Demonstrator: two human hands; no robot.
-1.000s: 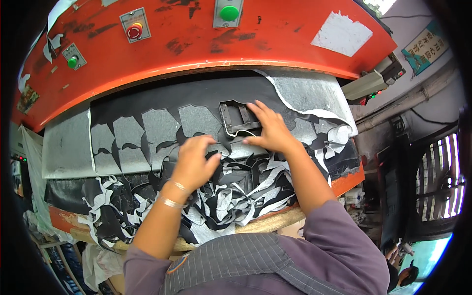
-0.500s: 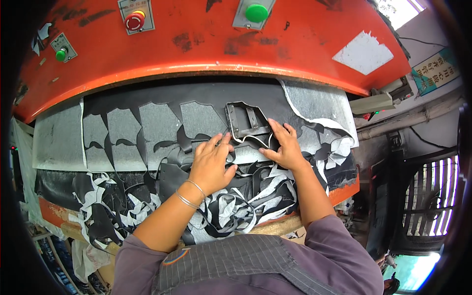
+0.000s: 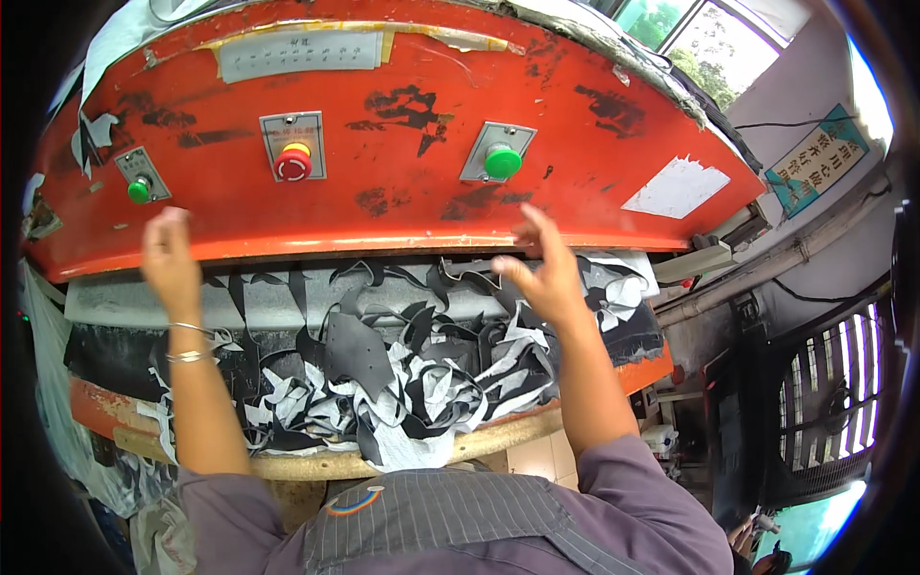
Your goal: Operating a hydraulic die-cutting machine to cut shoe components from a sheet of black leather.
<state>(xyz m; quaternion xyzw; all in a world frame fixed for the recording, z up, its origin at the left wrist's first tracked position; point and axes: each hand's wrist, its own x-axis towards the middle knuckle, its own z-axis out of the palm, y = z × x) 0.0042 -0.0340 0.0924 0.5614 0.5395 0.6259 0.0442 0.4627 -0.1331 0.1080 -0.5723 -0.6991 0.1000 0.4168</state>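
Note:
My left hand [image 3: 172, 254], slightly blurred, is raised before the red press beam [image 3: 402, 201], close to the small green button [image 3: 139, 191] at the left. Its fingers stretch upward, with nothing seen in them. My right hand [image 3: 544, 264] is up below the larger green button [image 3: 502, 162], thumb and fingers apart and holding nothing. Neither hand visibly touches a button. Between my forearms, dark sheet scraps [image 3: 356, 350] and white-backed strips [image 3: 412, 446] lie heaped on the front edge of the pale cutting board [image 3: 144, 299]. The beam hides most of the board.
A red stop button [image 3: 292, 163] on a yellow base sits mid-beam, left of the larger green one. A wooden rail [image 3: 489, 436] runs along the front below the scraps. A black fan-like grille [image 3: 834, 402] stands at the right, near a pipe [image 3: 738, 283].
Both hands have left the metal cutting die on the sheet and risen toward the beam, the left one far leftward. The view has tilted up, showing more beam; the die is no longer plainly visible.

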